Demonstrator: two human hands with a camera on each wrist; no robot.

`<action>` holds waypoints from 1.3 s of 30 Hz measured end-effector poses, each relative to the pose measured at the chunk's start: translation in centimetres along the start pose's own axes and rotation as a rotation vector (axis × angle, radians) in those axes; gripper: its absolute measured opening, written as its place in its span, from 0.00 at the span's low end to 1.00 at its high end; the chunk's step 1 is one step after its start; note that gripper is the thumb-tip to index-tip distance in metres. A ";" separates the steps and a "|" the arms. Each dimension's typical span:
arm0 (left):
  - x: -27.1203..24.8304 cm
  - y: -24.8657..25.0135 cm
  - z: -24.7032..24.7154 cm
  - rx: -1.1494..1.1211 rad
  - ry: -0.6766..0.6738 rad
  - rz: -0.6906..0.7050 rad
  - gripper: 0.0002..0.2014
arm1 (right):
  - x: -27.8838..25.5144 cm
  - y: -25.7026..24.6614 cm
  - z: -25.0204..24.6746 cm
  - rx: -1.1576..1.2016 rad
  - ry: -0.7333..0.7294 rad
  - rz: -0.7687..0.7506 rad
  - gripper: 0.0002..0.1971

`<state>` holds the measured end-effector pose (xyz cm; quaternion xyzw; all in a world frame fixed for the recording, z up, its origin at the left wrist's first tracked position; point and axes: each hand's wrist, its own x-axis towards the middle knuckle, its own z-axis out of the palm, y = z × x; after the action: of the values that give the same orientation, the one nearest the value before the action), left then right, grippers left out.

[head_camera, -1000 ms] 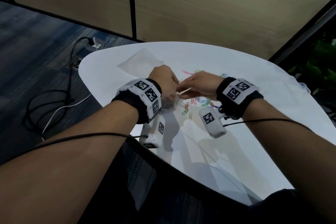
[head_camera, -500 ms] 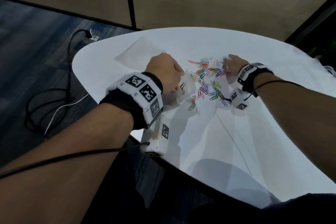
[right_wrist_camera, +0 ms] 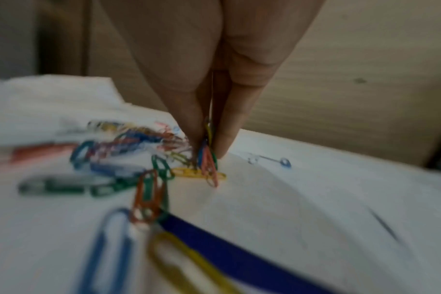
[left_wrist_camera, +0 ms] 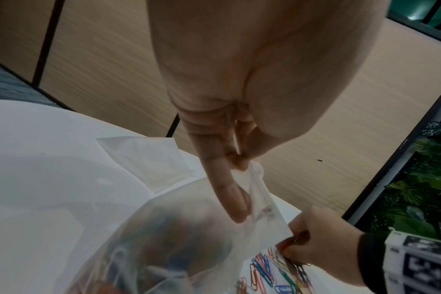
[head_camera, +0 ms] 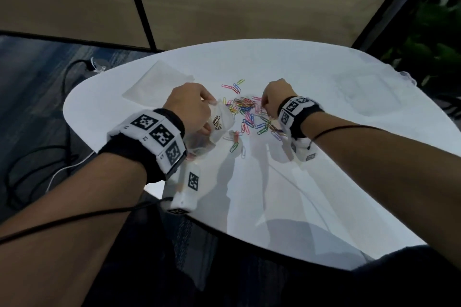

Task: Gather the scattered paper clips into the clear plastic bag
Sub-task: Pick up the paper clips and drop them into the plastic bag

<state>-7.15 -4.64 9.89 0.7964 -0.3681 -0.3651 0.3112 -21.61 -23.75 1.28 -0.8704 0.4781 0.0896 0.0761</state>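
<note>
Fingers [right_wrist_camera: 189,119] pinch wiry clips [right_wrist_camera: 208,159] (colourful).

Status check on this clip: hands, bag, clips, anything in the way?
Left hand pinches the clear plastic bag open. Right hand pinches several paper clips at the pile. Many still scattered. Nothing between pile and bag.

2 hands [head_camera: 192,104], 2 clear bags [head_camera: 222,122], 1 table [head_camera: 274,182], approx. dozens of loose paper clips [head_camera: 249,117]
</note>
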 end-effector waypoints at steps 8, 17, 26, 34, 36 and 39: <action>0.1 1.0 0.7 0.009 -0.025 -0.045 0.15 | -4.9 0.1 -5.3 1.330 -0.138 0.291 0.09; -0.4 0.1 -1.0 0.008 0.017 0.020 0.14 | -8.4 -9.3 -6.7 0.982 -0.300 -0.083 0.07; -0.7 -3.0 -5.7 -0.115 0.094 -0.037 0.14 | -1.1 -9.0 -7.2 0.846 -0.024 -0.028 0.12; 0.0 -4.0 -5.8 -0.018 0.091 0.028 0.14 | 7.0 -6.2 0.6 0.140 -0.133 -0.025 0.30; 0.4 -3.9 -5.6 0.028 0.092 0.049 0.15 | 6.5 -7.5 0.7 0.086 -0.158 -0.151 0.28; 0.6 -3.9 -5.5 0.052 0.083 0.047 0.15 | 4.2 -8.4 1.4 -0.052 -0.227 -0.347 0.29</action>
<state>-1.00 -1.82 9.67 0.8098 -0.3828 -0.3149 0.3139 -12.44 -22.43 -0.68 -0.9257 0.3070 0.1848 0.1213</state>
